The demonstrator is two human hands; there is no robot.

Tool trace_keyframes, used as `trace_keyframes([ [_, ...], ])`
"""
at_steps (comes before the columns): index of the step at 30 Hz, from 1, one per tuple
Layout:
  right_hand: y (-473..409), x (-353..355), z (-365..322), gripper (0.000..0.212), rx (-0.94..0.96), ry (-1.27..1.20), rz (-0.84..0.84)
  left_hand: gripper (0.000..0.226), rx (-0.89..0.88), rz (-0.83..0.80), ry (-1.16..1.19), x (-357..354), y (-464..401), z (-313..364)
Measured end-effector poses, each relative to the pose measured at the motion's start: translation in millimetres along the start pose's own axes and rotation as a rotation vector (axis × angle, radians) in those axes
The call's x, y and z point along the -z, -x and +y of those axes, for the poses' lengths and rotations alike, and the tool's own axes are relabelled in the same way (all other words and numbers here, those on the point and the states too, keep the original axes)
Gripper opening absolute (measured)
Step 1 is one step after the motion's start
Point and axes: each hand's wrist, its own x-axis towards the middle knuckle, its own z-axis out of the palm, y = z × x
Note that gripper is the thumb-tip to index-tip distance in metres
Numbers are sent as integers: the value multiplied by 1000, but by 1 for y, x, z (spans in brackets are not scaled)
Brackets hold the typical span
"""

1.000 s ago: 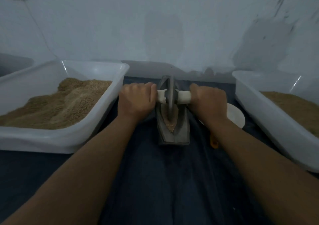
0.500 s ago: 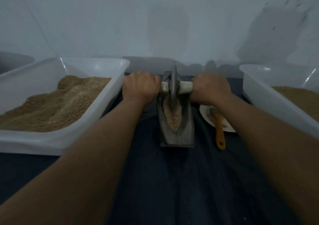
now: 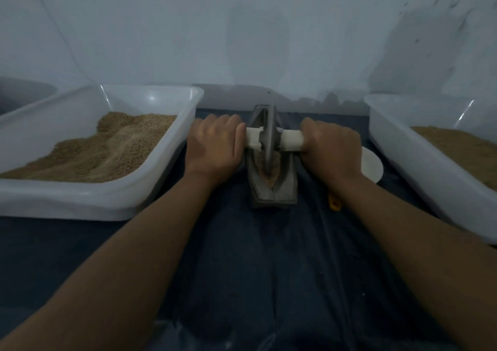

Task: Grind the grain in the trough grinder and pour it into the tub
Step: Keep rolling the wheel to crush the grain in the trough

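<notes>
A grey boat-shaped trough grinder (image 3: pixel 274 192) sits on the dark cloth in the middle, with brown grain (image 3: pixel 270 174) in its groove. A grey grinding wheel (image 3: pixel 269 141) stands upright in the trough on a white axle handle (image 3: pixel 291 141). My left hand (image 3: pixel 215 146) grips the left end of the handle. My right hand (image 3: pixel 332 149) grips the right end. A white tub (image 3: pixel 129 197) at the left holds a heap of brown grain (image 3: pixel 107 149). Another white tub (image 3: pixel 419 162) at the right holds finer brown grain (image 3: pixel 462 149).
A white plate (image 3: pixel 372 165) lies behind my right wrist, with the orange handle end of a tool (image 3: pixel 334 204) poking out below it. The dark blue cloth (image 3: pixel 269 270) covers the surface. A pale wall rises just behind the grinder.
The wheel has rolled back toward me along the trough from its far end, both hands moving with it. My right forearm now covers most of the plate and tool.
</notes>
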Motion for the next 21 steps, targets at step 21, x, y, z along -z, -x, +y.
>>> trace_keyframes([
  [21,-86,-33,17,18,-12,-37,-498,27,-72,-137,-340,-48,-47,-14],
])
